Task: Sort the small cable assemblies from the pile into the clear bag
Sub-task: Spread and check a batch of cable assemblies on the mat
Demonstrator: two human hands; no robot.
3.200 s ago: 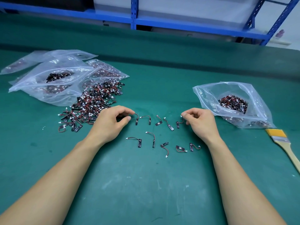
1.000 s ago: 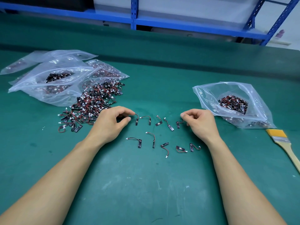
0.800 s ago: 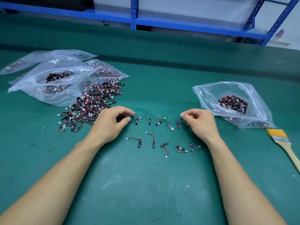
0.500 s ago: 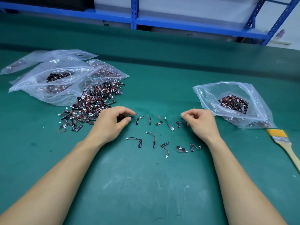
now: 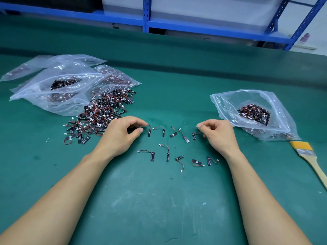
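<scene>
Head cam, the only view we get: honestly almost nothing has changed over the last few seconds. Both hands sit where they were, and the ten loose pieces lie in the same two rows of five at the middle of the green mat [image 5: 159, 200]. The left hand [image 5: 122, 134] has thumb and forefinger curled in, and they look to be pinching the wire end of the leftmost assembly [image 5: 149, 132] in the far row. The right hand [image 5: 216, 133] does the same at the rightmost assembly [image 5: 194, 135], though its fingertips hide the actual contact. We read that as a counted batch being squared up, none of it bagged yet. The pile [image 5: 104, 114] is at 10 o'clock, just beside the left hand and spilling from the stacked bags [image 5: 58, 89]. The clear bag [image 5: 228, 105] lies at 2 o'clock near the right hand, mouth open, already holding a heap. A paintbrush [image 5: 306, 151] lies at 3 o'clock. Writing-wise, the black strips have tiny white marks, way too small for us to read.
</scene>
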